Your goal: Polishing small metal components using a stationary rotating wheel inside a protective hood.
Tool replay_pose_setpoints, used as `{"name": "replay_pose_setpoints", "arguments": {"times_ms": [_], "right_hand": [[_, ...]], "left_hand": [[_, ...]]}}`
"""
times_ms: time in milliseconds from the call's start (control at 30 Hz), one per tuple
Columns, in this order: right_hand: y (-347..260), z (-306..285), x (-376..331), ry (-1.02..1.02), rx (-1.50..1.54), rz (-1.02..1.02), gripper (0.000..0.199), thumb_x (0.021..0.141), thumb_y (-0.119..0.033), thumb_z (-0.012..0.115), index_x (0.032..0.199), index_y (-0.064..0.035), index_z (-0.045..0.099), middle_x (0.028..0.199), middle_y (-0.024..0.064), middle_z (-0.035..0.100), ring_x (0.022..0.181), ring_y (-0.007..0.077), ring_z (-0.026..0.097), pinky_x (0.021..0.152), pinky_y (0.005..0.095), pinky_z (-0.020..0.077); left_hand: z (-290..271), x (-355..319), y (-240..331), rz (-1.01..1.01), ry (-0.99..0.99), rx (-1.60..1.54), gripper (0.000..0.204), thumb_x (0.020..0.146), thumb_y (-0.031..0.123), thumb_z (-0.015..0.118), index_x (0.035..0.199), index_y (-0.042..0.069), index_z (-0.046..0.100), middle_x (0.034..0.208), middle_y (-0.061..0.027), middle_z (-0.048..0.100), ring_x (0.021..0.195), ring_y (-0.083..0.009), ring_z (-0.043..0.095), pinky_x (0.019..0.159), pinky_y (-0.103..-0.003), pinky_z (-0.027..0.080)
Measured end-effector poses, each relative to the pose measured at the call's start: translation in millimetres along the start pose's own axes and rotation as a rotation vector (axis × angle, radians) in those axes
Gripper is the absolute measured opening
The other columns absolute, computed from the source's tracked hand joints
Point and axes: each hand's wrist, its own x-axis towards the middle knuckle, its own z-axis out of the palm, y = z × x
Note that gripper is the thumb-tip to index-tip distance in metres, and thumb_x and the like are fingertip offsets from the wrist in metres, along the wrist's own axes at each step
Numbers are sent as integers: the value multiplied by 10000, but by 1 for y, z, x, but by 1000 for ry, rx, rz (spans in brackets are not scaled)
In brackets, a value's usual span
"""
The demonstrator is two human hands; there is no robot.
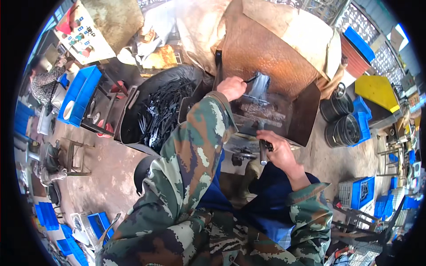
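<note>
My left hand [231, 87] is closed on the end of a thin dark metal rod [251, 80] that reaches toward a shiny metal piece [260, 85] inside a rusty sheet-metal box [266, 57]. My right hand [278, 150] grips a dark upright handle [262, 153] at the front of the box. Both my sleeves are camouflage. A grey bed of small bits [262, 111] lies on the floor of the box.
A large black pan full of dark metal blades [162, 111] stands to my left. Blue crates [82, 93] lie at the far left and more blue crates [361, 190] at the right. Black buckets [344, 128] stand right of the box. Another person [44, 82] sits far left.
</note>
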Motion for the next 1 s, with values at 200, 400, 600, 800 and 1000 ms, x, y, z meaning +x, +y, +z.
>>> {"name": "replay_pose_setpoints", "arguments": {"times_ms": [200,400,600,800,1000], "right_hand": [[11,-7,4,44,179,114,438,651,135,602,1067,2,643,1193,131,657,1187,285,597,995,348,465],[1,-19,39,384,626,436,269,829,79,664,1070,-37,640,1085,55,685,462,38,470,400,219,360],[-8,-33,124,596,669,479,188,871,-102,713,1020,-32,623,693,15,593,408,88,456,374,261,340],[34,-56,178,625,545,589,183,873,-158,731,885,-50,584,548,20,528,421,118,490,392,284,397],[46,-60,198,673,618,596,134,886,-102,709,932,-13,620,630,34,564,451,113,508,402,276,438]], "left_hand": [[3,-6,20,-6,113,-71,412,923,351,475,1116,47,674,1115,-247,655,1085,-423,604,952,-486,468],[15,15,29,94,484,-147,319,913,296,521,1034,51,684,993,-193,690,943,-419,635,885,-493,489],[16,31,25,276,632,-750,259,921,246,511,885,20,630,828,-234,648,836,-428,628,731,-462,494],[-14,10,53,63,468,-754,294,919,244,478,940,33,681,717,-122,664,700,-244,653,704,-359,503],[-10,10,63,-23,384,-799,312,919,259,486,968,34,697,711,-90,661,705,-193,639,700,-347,494]]}}
